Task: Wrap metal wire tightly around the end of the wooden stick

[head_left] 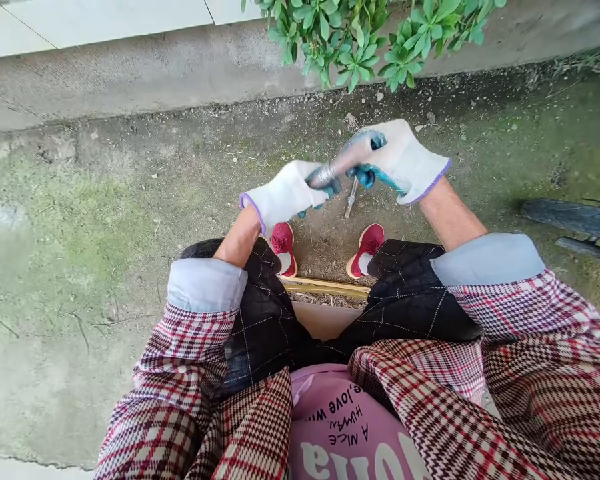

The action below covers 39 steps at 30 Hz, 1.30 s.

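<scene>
Head view, looking down over the knees onto bare ground (pixel 205 153). Clamping the left hand (pixel 287 195), gloved in white with a blue-coated palm, around the lower end of a grey metal rod (pixel 341 163), blurred by motion. Wrapping the right hand (pixel 403 160), gloved alike, around the upper end of the same rod, fingers closed. Holding the rod slanted between the two hands, in front of the knees and clear of the soil. Showing a thin metal pin (pixel 351 198) pointing down just below the hands; not telling whether joined to the rod or standing in the ground. Resting two red shoes (pixel 282 241) on the soil beneath the hands, one at either side of the pin. Wearing a plaid jacket (pixel 190 373) with turned-back pale cuffs, dark checked trousers (pixel 260 320) and a pink printed shirt (pixel 340 427). Framing the top edge with a green leafy plant (pixel 350 33) beside a concrete kerb (pixel 130 67); showing mossy patches (pixel 80 220) at left and dark flat objects (pixel 570 217) at the right edge.
</scene>
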Available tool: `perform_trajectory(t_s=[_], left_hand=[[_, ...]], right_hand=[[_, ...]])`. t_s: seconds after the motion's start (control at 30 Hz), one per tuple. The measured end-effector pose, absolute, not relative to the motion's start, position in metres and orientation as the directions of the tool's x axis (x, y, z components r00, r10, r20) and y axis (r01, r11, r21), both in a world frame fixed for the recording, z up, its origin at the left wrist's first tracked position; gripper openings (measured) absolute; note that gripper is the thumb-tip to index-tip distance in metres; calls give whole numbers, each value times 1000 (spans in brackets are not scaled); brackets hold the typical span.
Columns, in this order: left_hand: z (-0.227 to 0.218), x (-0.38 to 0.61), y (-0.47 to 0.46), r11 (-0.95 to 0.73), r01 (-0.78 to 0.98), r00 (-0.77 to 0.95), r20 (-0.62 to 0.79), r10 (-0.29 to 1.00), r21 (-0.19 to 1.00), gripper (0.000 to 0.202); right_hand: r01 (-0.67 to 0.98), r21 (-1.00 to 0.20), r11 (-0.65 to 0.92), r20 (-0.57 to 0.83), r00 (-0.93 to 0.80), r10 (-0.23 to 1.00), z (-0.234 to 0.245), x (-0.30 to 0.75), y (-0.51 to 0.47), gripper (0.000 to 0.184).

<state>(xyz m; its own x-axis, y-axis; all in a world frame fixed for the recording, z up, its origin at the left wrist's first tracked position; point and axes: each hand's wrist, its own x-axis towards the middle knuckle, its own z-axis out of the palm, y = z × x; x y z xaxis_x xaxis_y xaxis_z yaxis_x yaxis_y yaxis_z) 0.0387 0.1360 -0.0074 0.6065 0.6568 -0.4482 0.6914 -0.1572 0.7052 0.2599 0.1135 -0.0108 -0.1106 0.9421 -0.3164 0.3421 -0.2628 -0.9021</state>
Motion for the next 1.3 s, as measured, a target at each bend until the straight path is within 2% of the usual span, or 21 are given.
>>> perform_trajectory(t_s=[0.1,0.2,0.27,0.33,0.4,0.47,0.57,0.67,0.77,0.87,0.97,1.07,1.17,1.23,1.3], left_hand=[[-2,37,144,89,596,405,-394,825,798,36],[-6,33,151,80,695,291,-381,878,715,39],[-12,31,152,1,798,287,-380,879,603,36],[-19,32,150,-160,879,351,-382,855,449,32],[-25,35,144,-358,891,449,-430,783,279,33],[-29,39,139,-514,839,527,-496,690,178,38],[-30,41,134,-609,771,605,-511,610,187,39],[-28,38,136,-630,730,673,-437,597,264,39],[-27,33,141,-549,732,675,-327,661,404,36],[-28,31,146,-403,785,568,-287,771,471,35],[-27,31,148,-321,844,475,-318,821,430,34],[-26,33,147,-363,883,459,-385,801,298,37],[-29,34,143,-429,881,469,-482,740,200,41],[-32,35,140,-482,854,504,-531,681,193,38],[-33,35,136,-544,804,577,-538,615,240,33]], right_hand=[[256,-927,-274,-298,-58,953,-5,246,106,28],[272,-928,-254,-294,-116,949,1,231,97,20],[332,-909,-251,-323,-180,929,5,227,92,13],[435,-872,-223,-343,-219,913,6,227,91,12],[543,-825,-158,-317,-214,924,5,233,94,13],[626,-774,-91,-262,-188,947,0,243,101,13],[692,-719,-65,-234,-154,960,-12,259,112,13],[693,-715,-96,-265,-142,954,-21,268,118,12],[662,-736,-142,-315,-149,937,-21,264,116,16],[634,-750,-188,-359,-152,921,-14,250,109,18],[615,-766,-188,-390,-212,896,-3,235,101,17],[605,-779,-166,-393,-265,881,2,231,98,13],[638,-748,-182,-419,-242,875,-2,239,101,11],[679,-718,-155,-399,-218,891,-8,248,105,12],[698,-708,-111,-346,-205,915,-15,256,109,13]])
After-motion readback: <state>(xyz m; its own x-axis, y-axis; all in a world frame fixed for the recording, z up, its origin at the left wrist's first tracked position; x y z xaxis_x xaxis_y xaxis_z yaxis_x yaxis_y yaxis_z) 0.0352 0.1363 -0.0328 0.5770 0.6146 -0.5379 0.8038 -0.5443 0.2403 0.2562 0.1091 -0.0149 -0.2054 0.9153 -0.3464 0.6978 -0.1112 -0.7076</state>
